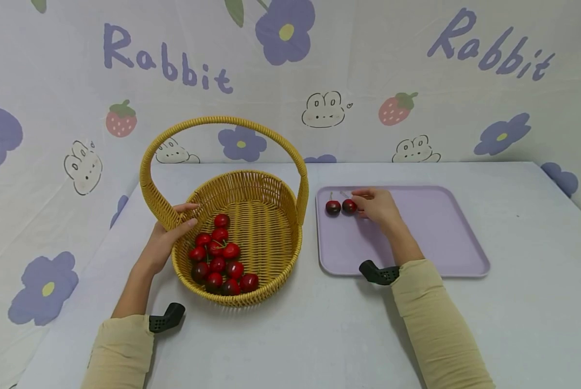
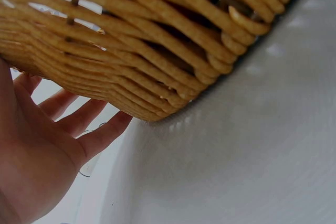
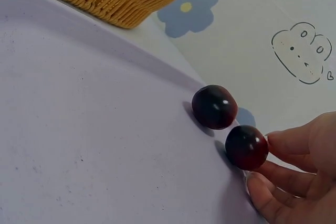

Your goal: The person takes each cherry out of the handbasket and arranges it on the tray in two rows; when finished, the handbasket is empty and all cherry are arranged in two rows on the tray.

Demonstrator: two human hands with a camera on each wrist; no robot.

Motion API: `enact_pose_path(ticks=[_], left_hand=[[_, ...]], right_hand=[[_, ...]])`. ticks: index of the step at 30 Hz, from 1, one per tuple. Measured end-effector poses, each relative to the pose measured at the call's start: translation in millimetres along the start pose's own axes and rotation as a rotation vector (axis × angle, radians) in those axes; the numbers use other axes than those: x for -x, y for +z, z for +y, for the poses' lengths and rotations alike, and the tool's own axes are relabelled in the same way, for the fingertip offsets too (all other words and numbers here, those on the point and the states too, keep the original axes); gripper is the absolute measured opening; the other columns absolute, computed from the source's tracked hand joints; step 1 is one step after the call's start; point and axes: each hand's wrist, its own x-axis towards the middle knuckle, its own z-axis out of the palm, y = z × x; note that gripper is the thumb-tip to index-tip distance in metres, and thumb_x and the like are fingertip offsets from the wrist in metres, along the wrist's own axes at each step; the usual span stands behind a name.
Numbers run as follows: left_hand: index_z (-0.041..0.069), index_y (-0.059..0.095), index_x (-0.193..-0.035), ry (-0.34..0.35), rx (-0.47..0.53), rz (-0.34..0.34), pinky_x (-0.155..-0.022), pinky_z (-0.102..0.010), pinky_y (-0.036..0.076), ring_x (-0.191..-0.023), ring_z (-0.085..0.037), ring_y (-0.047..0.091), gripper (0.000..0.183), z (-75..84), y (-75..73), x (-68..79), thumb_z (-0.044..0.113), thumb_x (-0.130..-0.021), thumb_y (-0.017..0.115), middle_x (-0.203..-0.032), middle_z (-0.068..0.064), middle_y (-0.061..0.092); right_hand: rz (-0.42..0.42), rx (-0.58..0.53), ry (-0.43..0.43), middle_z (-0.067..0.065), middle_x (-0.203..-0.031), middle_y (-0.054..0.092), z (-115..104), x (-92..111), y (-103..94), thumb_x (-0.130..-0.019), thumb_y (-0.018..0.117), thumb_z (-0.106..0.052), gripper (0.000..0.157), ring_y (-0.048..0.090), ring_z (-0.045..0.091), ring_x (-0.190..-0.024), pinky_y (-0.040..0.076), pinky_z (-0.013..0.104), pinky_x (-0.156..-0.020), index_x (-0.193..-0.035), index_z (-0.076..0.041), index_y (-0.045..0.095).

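A yellow wicker basket [image 1: 239, 300] with a tall arched handle holds several dark red cherries [image 1: 217, 263], gathered in its left and front part. At the basket's left side, by the foot of the handle, my left hand [image 1: 166, 237] grips the rim. The left wrist view shows its fingers [image 2: 107, 135] spread along the outer weave. Over the lilac tray [image 1: 417, 232], my right hand [image 1: 380, 208] pinches a dark cherry [image 3: 247, 148] at its stem side, near the tray's back left corner. A second cherry [image 1: 332, 208] sits just left of it, its stem pointing up.
Basket and tray stand side by side on a white-covered table [image 1: 295, 346], with a narrow gap between them. Behind the table hangs a white cloth [image 1: 271, 92] printed with rabbits, flowers and strawberries. The basket's handle rises high above its rim.
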Motion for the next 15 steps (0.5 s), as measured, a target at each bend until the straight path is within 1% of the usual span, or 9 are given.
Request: enact_pose_path(ticks=[4, 7, 9, 15], left_hand=[[-0.001, 0.044, -0.135, -0.005, 0.001, 0.001, -0.104, -0.043, 0.032, -0.13, -0.029, 0.038, 0.047, -0.3, 0.2, -0.5, 0.022, -0.096, 0.055, -0.139, -0.015, 0.042], [-0.002, 0.043, -0.135, -0.005, 0.0, 0.001, -0.105, -0.046, 0.031, -0.131, -0.029, 0.037, 0.047, -0.4, 0.4, -0.8, 0.023, -0.096, 0.055, -0.139, -0.016, 0.042], [-0.002, 0.043, -0.135, -0.004, -0.001, 0.001, -0.105, -0.045, 0.031, -0.131, -0.03, 0.036, 0.048, -0.4, 0.4, -1.0, 0.023, -0.096, 0.055, -0.14, -0.016, 0.042], [-0.002, 0.043, -0.135, -0.002, -0.005, 0.0, -0.102, -0.038, 0.035, -0.131, -0.03, 0.037, 0.048, -0.3, -0.1, -0.6, 0.023, -0.096, 0.055, -0.14, -0.015, 0.042]], right_hand=[[0.004, 0.002, -0.001, 0.022, -0.123, 0.057, -0.1, -0.3, 0.8, -0.098, 0.052, -0.013, 0.033, 0.061, 0.019, -0.084, 0.049, 0.021, -0.069, -0.127, 0.002, 0.057], [0.003, 0.004, -0.006, 0.022, -0.122, 0.057, 0.3, -0.7, 1.0, -0.098, 0.053, -0.013, 0.033, 0.061, 0.018, -0.081, 0.049, 0.021, -0.068, -0.127, 0.002, 0.057], [0.001, 0.003, -0.014, 0.023, -0.122, 0.057, 0.8, -1.1, 1.0, -0.097, 0.053, -0.013, 0.033, 0.061, 0.017, -0.079, 0.049, 0.021, -0.068, -0.126, 0.003, 0.057], [-0.012, -0.001, -0.03, 0.025, -0.121, 0.057, 1.7, -1.7, 0.9, -0.097, 0.053, -0.013, 0.035, 0.062, 0.017, -0.079, 0.049, 0.021, -0.069, -0.127, 0.004, 0.055]])
